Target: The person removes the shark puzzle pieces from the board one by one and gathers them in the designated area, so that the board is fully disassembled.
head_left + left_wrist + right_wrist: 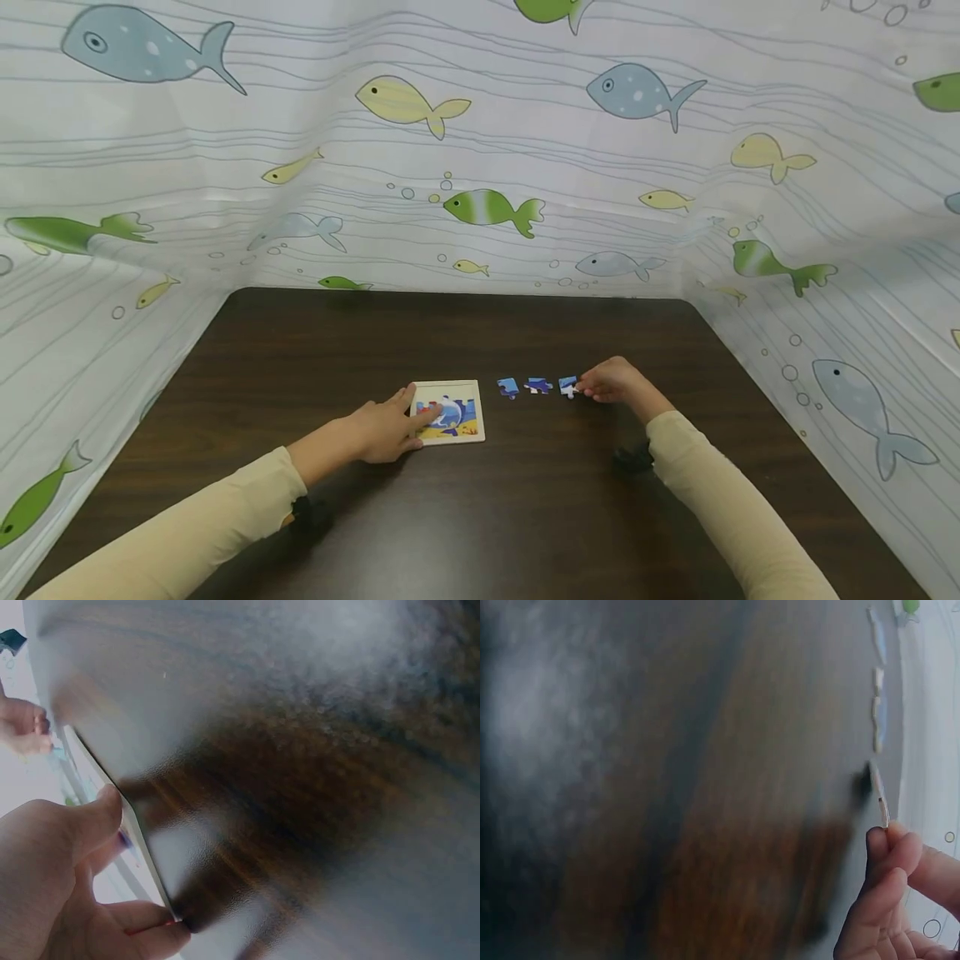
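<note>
A small wooden-framed jigsaw puzzle [481,412] with a dolphin picture lies on the dark table. My left hand [385,429] rests on its left side, fingers spread, one reaching over the picture and others at the left corners. In the left wrist view the puzzle frame [154,870] appears nearly edge-on beneath the fingers. To the right, my right hand [609,381] pinches a blue and white puzzle piece [567,384] between thumb and fingertips. That piece [880,791] looks tilted, one edge raised, in the right wrist view.
Two loose puzzle pieces, a blue one [507,387] and a darker blue one [537,385], lie in a row between the puzzle and my right hand. A fish-print curtain [487,150] surrounds the far and side edges of the brown table [480,517].
</note>
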The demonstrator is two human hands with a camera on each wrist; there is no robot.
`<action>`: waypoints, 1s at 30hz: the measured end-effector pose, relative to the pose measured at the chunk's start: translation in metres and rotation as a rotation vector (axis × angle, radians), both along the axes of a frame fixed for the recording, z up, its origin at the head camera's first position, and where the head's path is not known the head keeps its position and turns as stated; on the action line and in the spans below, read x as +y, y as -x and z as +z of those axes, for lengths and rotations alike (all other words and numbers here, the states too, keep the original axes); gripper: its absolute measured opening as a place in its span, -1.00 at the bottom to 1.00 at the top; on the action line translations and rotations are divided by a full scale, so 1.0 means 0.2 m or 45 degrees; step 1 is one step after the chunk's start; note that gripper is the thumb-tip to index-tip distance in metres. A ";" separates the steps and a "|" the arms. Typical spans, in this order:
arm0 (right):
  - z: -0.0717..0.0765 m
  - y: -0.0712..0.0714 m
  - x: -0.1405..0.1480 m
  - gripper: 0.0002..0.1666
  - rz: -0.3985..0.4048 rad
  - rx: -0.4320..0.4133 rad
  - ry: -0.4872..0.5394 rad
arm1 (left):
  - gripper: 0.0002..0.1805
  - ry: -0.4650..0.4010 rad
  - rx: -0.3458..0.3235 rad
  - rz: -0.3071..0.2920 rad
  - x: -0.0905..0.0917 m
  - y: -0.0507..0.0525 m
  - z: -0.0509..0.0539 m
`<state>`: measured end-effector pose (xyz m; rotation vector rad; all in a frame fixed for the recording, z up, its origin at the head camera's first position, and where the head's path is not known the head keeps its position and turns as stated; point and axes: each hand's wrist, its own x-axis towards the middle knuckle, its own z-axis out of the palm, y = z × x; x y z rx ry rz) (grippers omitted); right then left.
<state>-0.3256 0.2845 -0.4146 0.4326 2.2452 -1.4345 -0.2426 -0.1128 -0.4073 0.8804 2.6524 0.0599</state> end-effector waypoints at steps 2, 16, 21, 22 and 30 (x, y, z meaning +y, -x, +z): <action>0.00 0.00 -0.01 -0.53 -0.008 0.001 -0.012 | -0.38 0.002 -0.001 0.005 0.00 0.00 0.00; 0.02 0.00 -0.02 -0.75 -0.027 0.033 -0.028 | -0.37 0.014 0.015 -0.008 0.00 0.00 0.00; 0.03 -0.01 -0.12 -0.69 0.055 0.141 -0.027 | -0.36 0.014 0.050 -0.032 0.01 0.00 0.01; 0.03 -0.01 -0.15 -0.66 0.090 0.167 -0.025 | -0.35 0.019 0.056 -0.045 0.01 0.01 0.01; 0.00 -0.05 -0.49 -0.62 0.403 0.146 0.152 | -0.32 0.090 0.062 -0.049 0.07 0.01 0.02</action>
